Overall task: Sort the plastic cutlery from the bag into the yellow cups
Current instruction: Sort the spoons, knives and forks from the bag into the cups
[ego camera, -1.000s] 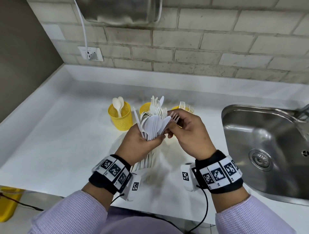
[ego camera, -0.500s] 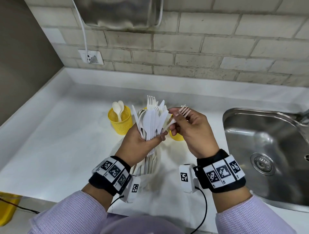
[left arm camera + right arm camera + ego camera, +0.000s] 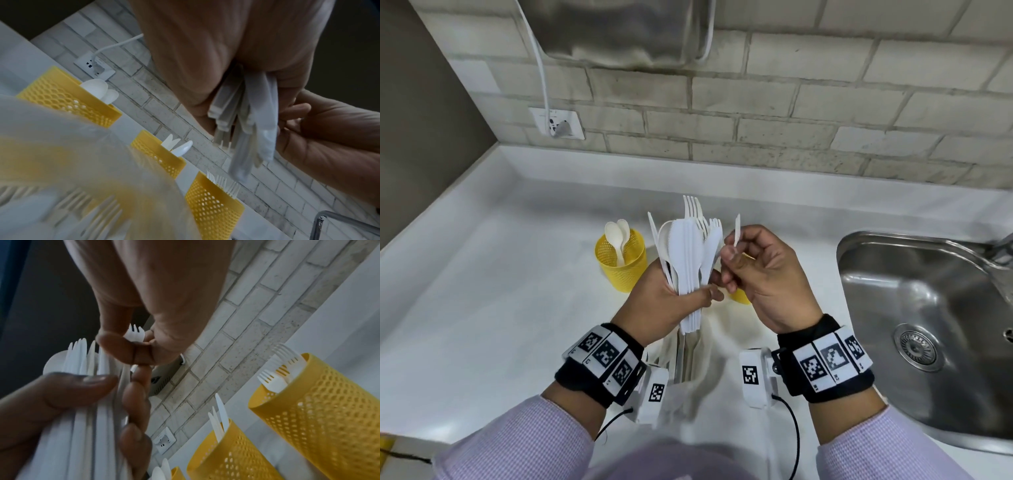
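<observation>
Three yellow perforated plastic cups (image 3: 213, 209) stand in a row toward the tabletop's (image 3: 482, 308) back edge: one holds two spoons, one three knives, one several forks; the left hand (image 3: 664, 301) grips a bundle of white plastic cutlery (image 3: 688, 253); the right hand (image 3: 767, 274) pinches one white plastic fork (image 3: 134, 335) beside it.
</observation>
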`<state>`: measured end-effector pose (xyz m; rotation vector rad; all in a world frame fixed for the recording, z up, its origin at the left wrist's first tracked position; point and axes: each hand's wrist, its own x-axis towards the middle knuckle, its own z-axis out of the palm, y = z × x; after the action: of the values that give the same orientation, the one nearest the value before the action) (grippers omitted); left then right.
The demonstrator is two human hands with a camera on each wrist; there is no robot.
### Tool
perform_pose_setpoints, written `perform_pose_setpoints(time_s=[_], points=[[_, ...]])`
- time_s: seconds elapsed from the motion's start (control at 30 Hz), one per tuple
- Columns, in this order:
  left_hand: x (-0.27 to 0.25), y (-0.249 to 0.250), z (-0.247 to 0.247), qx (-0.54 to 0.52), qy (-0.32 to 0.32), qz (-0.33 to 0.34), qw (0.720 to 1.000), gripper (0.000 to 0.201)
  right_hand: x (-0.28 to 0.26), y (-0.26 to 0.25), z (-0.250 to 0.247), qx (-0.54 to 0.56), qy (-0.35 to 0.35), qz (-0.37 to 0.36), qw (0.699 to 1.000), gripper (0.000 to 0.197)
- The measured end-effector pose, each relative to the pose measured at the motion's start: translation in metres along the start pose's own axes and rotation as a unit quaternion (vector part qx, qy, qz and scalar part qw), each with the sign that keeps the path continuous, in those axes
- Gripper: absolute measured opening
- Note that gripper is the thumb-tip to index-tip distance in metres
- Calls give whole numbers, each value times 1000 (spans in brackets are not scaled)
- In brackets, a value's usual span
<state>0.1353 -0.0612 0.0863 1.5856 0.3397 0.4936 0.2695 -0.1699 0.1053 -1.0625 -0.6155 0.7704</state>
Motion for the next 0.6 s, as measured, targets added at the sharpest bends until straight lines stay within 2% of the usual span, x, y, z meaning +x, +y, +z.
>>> perform_pose_setpoints(time_s=[0.13,0.3,0.4,0.47,0.53,0.6], points=[[3,0,-7,-23,-31,11,999,20,4,7,8,-22,-9,-3,1000,35],[6,-2,-11,-92,-37,5,995,27,7,9,15,44,-25,21,998,33],[8,-4,-13,-88,-51,6,995,27,10,11,14,17,-23,31,999,28],[9,-6,-15,-68,-52,0,996,21,12,12,12,-5,-18,24,1000,34],[9,-7,-16,-32,-36,-12,999,17,13,14,11,-37,-6,12,999,40],[8,-7,-17,-7,-20,-17,1000,18,12,15,11,-56,4,0,998,35]])
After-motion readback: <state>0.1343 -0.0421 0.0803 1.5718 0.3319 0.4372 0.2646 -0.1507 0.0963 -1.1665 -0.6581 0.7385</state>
